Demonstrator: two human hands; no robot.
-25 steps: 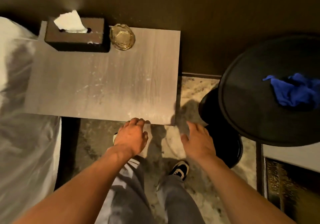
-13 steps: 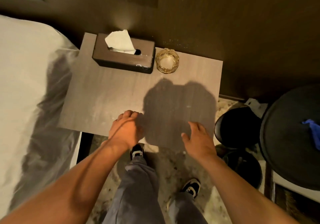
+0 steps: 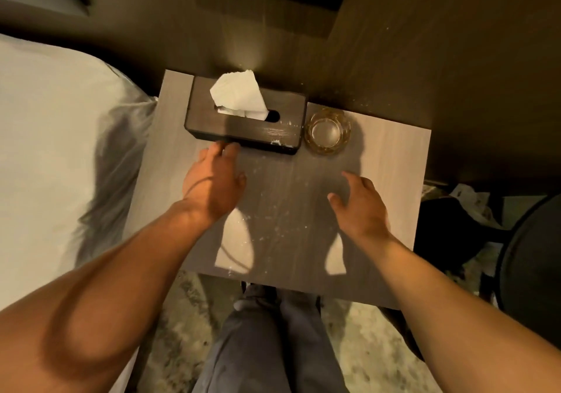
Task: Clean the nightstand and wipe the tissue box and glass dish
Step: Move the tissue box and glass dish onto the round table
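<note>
A grey wood-grain nightstand [image 3: 391, 180] speckled with white dust stands against the dark wall. At its back sits a dark tissue box [image 3: 282, 133] with a white tissue sticking up. A round amber glass dish [image 3: 327, 131] stands just right of the box. My left hand [image 3: 214, 180] hovers over the nightstand, fingers apart and empty, fingertips nearly at the box's front edge. My right hand [image 3: 359, 207] is spread and empty over the nightstand's right half, below the dish.
A bed with white bedding [image 3: 60, 149] borders the nightstand on the left. A round black table [image 3: 534, 259] and a black bin [image 3: 446, 225] stand to the right. My legs and the patterned floor [image 3: 364, 347] are below the front edge.
Both hands have moved forward from the nightstand's front edge to over its top; the left one is now close to the tissue box. I have stepped closer, and the blue cloth has left view.
</note>
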